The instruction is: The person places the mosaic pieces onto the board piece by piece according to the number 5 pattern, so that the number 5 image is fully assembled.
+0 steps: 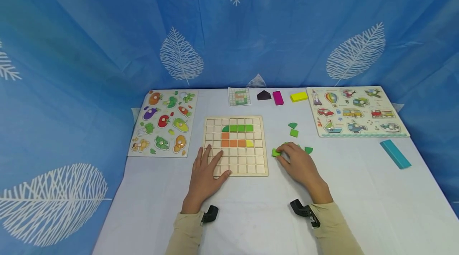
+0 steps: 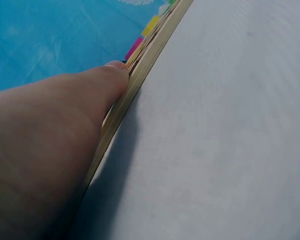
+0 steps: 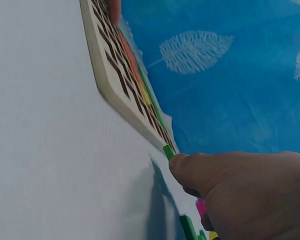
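A wooden grid board (image 1: 251,160) lies in the middle of the white table. Fingers spread, my left hand (image 1: 205,177) rests over its lower left corner, the thumb along the near edge. On the board are a row of green tiles (image 1: 241,128), several orange tiles (image 1: 233,143) and a yellow tile (image 1: 250,143). To the right of the board, my right hand (image 1: 299,165) pinches a small green square tile (image 3: 168,151) between thumb and fingertips. Loose green tiles lie around it, among them a square (image 1: 294,133) and quarter-round pieces (image 1: 308,150); the hand partly hides others.
Behind the board lie a printed pattern card (image 1: 239,97), a black pointed piece (image 1: 263,95), a magenta block (image 1: 277,98) and a yellow block (image 1: 299,97). A vegetable puzzle (image 1: 191,117) lies left, a vehicle puzzle (image 1: 381,134) right, near a long blue block (image 1: 395,154).
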Available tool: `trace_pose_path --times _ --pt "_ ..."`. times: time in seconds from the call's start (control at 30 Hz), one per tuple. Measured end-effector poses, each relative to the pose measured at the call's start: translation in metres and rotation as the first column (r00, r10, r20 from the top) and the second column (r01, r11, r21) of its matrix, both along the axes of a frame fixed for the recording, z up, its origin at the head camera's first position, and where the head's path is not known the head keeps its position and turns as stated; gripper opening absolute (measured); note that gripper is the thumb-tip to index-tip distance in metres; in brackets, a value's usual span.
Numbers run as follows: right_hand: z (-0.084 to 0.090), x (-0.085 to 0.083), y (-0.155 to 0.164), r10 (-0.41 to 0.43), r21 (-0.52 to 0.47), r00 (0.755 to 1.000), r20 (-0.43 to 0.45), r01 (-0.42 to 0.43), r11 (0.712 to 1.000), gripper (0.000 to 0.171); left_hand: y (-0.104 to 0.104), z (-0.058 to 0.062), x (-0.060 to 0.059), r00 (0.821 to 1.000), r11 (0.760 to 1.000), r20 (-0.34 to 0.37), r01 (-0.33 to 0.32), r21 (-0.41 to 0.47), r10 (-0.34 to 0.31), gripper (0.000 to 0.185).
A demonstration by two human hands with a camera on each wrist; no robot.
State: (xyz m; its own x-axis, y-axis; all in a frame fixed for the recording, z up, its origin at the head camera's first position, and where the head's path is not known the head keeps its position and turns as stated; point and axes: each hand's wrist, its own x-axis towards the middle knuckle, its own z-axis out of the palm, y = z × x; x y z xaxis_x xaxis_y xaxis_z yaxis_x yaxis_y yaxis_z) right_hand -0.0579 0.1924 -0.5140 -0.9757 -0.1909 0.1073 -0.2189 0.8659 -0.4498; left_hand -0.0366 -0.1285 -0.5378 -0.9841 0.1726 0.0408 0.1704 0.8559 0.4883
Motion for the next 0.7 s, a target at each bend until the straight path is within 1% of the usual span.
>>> trace_pose_path --times 0.17,0.3,0.37,0.53,0.7 --pt "0.004 -0.005 -0.016 0.081 0.022 0.996 -0.031 -0.081 0.997 0.019 0.000 0.001 0.001 1.000 1.000 0.007 -0.001 0.008 0.001 0.070" --pt "0.004 -0.011 -0.030 0.152 0.041 0.987 -0.044 -0.150 0.988 0.017 0.000 0.001 0.001 1.000 1.000 0.021 -0.004 0.007 0.004 0.070" --pt "0.004 -0.015 -0.038 0.178 0.042 0.983 -0.047 -0.176 0.984 0.015 -0.001 0.001 0.001 1.000 1.000 0.016 -0.003 0.011 0.002 0.070" --pt "0.005 -0.024 -0.054 0.224 0.065 0.973 -0.059 -0.220 0.973 0.013 -0.001 0.002 0.000 1.000 1.000 0.005 -0.001 0.010 0.001 0.070" --pt "0.006 -0.028 -0.062 0.239 0.086 0.969 -0.067 -0.233 0.969 0.011 -0.001 0.000 -0.001 1.000 1.000 0.008 0.005 -0.001 -0.005 0.070"
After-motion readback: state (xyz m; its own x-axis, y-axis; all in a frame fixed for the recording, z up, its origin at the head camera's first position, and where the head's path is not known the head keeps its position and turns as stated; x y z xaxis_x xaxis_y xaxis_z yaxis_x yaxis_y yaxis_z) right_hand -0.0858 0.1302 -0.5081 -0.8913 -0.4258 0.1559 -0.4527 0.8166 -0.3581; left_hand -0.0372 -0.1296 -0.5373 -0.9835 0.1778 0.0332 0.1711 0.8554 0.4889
